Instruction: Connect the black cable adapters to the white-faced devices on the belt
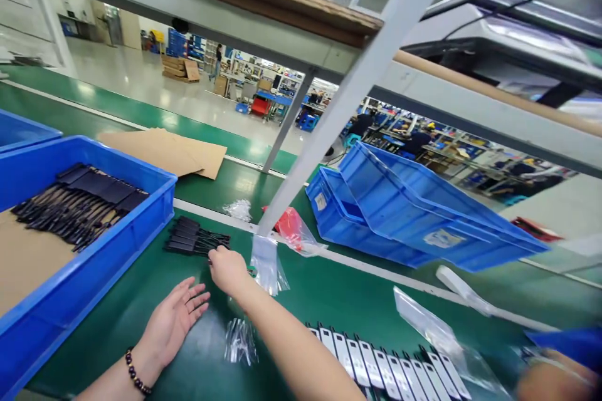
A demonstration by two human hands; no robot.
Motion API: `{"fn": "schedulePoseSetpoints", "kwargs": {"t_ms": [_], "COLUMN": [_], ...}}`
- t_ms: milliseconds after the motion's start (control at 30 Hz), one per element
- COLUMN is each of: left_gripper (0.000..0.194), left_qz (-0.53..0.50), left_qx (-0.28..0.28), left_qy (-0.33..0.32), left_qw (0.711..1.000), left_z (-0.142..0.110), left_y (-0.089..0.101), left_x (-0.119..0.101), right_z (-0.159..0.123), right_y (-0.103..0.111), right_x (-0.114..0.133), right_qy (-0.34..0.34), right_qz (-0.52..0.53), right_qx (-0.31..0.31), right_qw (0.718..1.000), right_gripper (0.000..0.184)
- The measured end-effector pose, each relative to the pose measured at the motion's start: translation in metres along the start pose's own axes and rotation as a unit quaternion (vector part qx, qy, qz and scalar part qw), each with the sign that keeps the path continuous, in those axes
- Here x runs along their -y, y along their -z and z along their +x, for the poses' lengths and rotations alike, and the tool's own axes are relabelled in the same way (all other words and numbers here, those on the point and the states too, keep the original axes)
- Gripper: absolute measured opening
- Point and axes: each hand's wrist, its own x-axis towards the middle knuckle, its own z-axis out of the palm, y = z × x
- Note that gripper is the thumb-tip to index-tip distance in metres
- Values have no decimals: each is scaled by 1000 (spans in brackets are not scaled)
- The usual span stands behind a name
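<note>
My right hand (228, 269) reaches across the green mat to a small stack of flat black parts (195, 241) and its curled fingers touch the stack's near end. My left hand (174, 319), a bead bracelet on the wrist, hovers palm up with fingers spread, holding nothing, just below the stack. A clear plastic bag (267, 266) lies right of my right hand and another crumpled one (239, 341) lies under my forearm.
A blue bin (94, 269) at left holds many black parts on cardboard. Stacked blue bins (404, 213) tilt at right. A row of white-faced parts (385, 366) lies at the near edge. A grey frame post (329, 119) slants overhead. Another person's arm (555, 382) shows bottom right.
</note>
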Motion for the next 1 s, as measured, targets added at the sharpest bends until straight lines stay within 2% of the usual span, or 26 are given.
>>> {"fn": "schedulePoseSetpoints", "kwargs": {"t_ms": [100, 200, 300, 400, 467, 567, 633, 767, 1000], "left_gripper": [43, 48, 59, 52, 47, 48, 49, 45, 38], "left_qz": [-64, -120, -162, -159, -137, -90, -51, 29, 72], "left_qx": [-18, -45, -13, 36, 34, 60, 98, 137, 158], "left_qy": [10, 25, 38, 56, 61, 69, 95, 130, 113], "left_qw": [998, 991, 986, 985, 988, 992, 989, 982, 978], "left_z": [10, 19, 24, 22, 16, 1, -11, -29, -36], "left_y": [24, 38, 40, 30, 18, -1, -11, -22, -29], "left_x": [-11, -20, -27, -30, -30, -27, -21, -5, 13], "right_z": [26, 29, 10, -24, -50, -80, -92, -100, -99], "right_y": [-19, -20, -7, 13, 28, 47, 51, 43, 29], "right_x": [18, 30, 45, 57, 60, 51, 39, 20, 14], "right_qy": [-4, -10, 18, 47, 35, -37, -77, -103, -108], "right_qz": [-20, -34, -37, -8, 73, 232, 288, 255, 172], "right_qx": [19, 49, 70, 91, 93, 39, -16, -100, -145], "right_qw": [1000, 998, 997, 995, 992, 971, 954, 956, 968], "right_gripper": [26, 21, 18, 27, 24, 25, 20, 22, 26]}}
